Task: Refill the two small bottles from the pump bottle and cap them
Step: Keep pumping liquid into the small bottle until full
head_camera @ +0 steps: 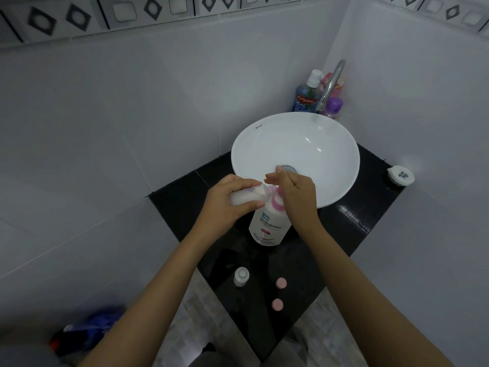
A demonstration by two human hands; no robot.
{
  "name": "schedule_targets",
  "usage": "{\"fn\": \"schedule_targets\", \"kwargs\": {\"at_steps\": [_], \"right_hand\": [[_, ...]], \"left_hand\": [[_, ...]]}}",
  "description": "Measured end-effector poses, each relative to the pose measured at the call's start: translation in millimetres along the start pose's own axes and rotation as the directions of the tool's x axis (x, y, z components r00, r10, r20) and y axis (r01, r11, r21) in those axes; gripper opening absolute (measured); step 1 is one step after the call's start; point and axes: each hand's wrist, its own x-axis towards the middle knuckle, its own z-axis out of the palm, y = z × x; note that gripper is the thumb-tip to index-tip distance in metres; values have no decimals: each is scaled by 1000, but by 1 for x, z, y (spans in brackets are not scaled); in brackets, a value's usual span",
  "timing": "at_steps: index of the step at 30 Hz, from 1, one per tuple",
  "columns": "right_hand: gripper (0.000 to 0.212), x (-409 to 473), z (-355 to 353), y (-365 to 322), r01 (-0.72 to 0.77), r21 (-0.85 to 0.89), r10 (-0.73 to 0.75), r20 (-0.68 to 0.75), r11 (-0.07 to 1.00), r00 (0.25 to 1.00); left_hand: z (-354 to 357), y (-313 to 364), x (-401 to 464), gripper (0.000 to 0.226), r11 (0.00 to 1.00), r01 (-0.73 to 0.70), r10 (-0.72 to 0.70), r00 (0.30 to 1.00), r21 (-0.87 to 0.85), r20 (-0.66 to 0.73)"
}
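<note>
Glossy black stone counter (357, 234), smooth glazed white basin (330, 186), shiny metal tap (330, 86).

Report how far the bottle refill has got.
Done: both pink caps are off, lying on the counter. In hand: left hand holds one small bottle at the pump bottle spout; right hand on the pump. Left: the second small bottle, fill level unreadable, and capping.

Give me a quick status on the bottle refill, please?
Left hand holds one small bottle at the pump bottle spout; right hand on the pump. Second bottle and both pink caps waiting. Nothing obstructing.
</note>
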Motion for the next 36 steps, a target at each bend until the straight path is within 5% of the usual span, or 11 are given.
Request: {"fn": "schedule_targets", "kwargs": {"at_steps": [36], "right_hand": [[39, 1, 8, 12, -14, 121, 20, -45, 993, 999]], "left_hand": [[3, -2, 3, 37, 1000, 3, -3, 1000, 3, -2]]}}
